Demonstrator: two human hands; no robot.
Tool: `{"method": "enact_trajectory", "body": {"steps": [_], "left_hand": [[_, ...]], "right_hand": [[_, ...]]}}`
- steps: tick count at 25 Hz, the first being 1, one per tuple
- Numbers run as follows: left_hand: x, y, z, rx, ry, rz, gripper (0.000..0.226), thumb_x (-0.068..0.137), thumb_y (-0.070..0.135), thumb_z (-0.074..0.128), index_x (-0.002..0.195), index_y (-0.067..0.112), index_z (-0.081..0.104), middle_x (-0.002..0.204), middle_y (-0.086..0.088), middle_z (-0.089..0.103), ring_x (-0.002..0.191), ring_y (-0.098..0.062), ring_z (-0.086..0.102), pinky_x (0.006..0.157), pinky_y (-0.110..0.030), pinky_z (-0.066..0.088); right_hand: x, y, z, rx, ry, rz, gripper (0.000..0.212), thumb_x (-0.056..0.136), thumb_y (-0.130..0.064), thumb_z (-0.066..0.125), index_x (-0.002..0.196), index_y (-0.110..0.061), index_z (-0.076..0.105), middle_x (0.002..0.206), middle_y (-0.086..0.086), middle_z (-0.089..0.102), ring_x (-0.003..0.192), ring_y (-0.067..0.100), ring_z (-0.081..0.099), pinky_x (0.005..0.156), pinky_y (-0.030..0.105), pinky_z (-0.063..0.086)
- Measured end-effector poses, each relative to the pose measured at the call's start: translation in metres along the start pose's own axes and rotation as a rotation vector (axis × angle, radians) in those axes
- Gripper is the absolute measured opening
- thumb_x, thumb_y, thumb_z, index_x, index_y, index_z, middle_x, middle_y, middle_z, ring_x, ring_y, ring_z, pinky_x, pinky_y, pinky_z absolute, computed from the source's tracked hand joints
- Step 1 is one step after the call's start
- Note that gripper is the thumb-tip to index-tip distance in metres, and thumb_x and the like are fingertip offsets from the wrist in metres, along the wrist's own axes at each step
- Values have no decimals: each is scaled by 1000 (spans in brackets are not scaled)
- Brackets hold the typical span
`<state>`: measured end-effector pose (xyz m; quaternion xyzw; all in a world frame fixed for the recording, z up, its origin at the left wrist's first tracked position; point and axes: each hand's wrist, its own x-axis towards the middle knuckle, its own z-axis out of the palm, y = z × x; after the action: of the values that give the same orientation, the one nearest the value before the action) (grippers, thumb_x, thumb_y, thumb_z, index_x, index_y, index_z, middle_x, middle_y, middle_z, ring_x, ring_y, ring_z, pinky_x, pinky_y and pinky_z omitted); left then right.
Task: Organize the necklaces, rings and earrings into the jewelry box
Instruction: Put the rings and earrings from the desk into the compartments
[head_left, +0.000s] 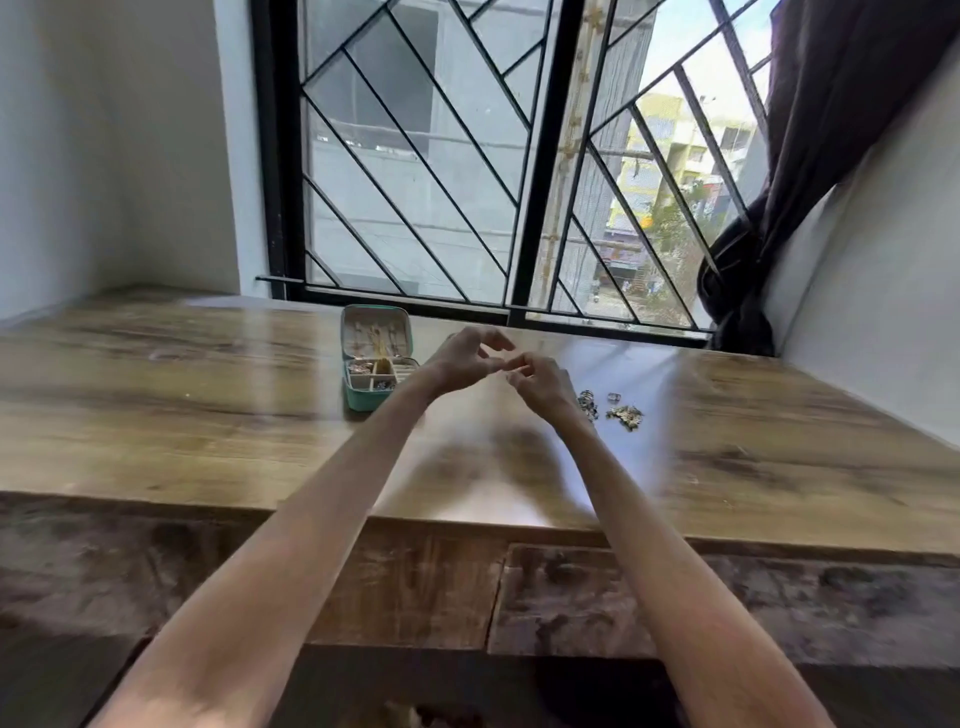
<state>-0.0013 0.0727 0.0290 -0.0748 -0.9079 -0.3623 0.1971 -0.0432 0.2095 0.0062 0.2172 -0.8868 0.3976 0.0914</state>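
Note:
A small teal jewelry box (352, 395) stands open on the wooden table (156, 389), its lid upright with thin chains hanging inside and jewelry in its compartments. To its right, my left hand (465, 358) and my right hand (540, 382) meet above the table, fingertips pinched together on a tiny piece of jewelry too small and blurred to identify. Which hand carries it I cannot tell. A little pile of loose jewelry (626, 414) lies on the table just right of my right hand, with a ring (615, 397) and a dark beaded piece (587, 402) beside it.
A barred window (467, 156) runs along the table's far edge. A dark curtain (779, 208) hangs bunched at the back right corner. White walls close in both sides. A drawer front (675, 597) sits under the table's near edge.

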Motion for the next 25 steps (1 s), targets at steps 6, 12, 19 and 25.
{"method": "enact_trajectory", "body": {"steps": [6, 12, 19, 25], "left_hand": [[22, 9, 72, -36, -135, -23, 32, 85, 0, 58, 116, 2, 63, 117, -15, 64, 104, -27, 61, 85, -21, 44], [40, 4, 88, -66, -156, -49, 32, 85, -1, 58, 117, 0, 61, 112, -19, 65, 95, -25, 62, 77, -26, 51], [44, -2, 92, -88, -294, 58, 31, 80, 14, 72, 109, 5, 64, 95, -12, 64, 72, -7, 54, 67, -15, 43], [46, 0, 103, 169, -243, 180, 18, 83, 21, 68, 100, 15, 72, 101, -10, 63, 86, -19, 58, 75, -21, 38]], "right_hand": [[12, 63, -56, -255, -1, 42, 30, 86, -8, 50, 106, -20, 69, 105, 6, 69, 85, 20, 63, 64, 20, 48], [28, 97, -75, -274, -168, 56, 18, 84, -27, 68, 98, -18, 73, 85, 7, 72, 71, 18, 63, 58, 28, 51], [34, 99, -73, -251, -200, 3, 10, 81, -24, 70, 90, -23, 72, 73, 0, 68, 67, 12, 61, 63, 27, 49], [30, 102, -76, -224, -156, 2, 11, 83, -21, 66, 93, -22, 72, 66, -7, 63, 67, 11, 62, 61, 24, 45]]}}
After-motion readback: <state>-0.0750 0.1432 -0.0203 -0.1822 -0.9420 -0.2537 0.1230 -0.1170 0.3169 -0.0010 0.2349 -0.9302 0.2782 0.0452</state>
